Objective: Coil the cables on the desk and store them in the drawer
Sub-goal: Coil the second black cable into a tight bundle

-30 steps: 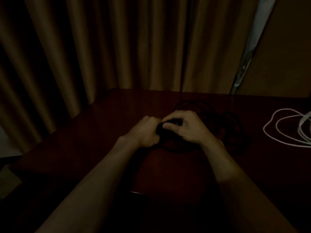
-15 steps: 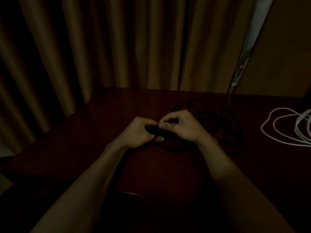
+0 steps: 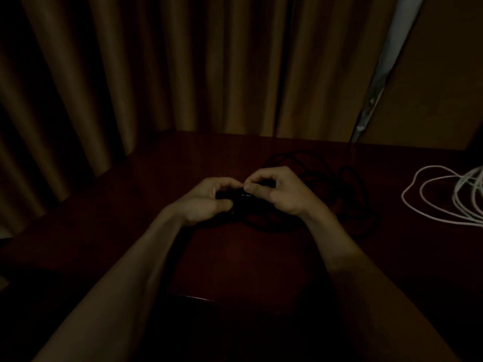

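The scene is very dim. A black cable (image 3: 347,184) lies in loose loops on the dark wooden desk (image 3: 248,257), mostly behind my right hand. My left hand (image 3: 206,202) grips a bunched part of that cable with curled fingers. My right hand (image 3: 279,192) pinches the same cable between thumb and fingers, right beside the left hand. A white cable (image 3: 439,197) lies in loose loops at the desk's right edge, away from both hands. No drawer can be made out.
Brown curtains (image 3: 156,74) hang behind and to the left of the desk. A brown wall panel (image 3: 439,87) stands at the back right. The desk's near edge (image 3: 193,297) shows faintly between my forearms.
Both hands have stayed together on the black cable; my left hand has turned so its thumb side faces up, and my right hand's fingers have lifted slightly. The view has tilted a little.
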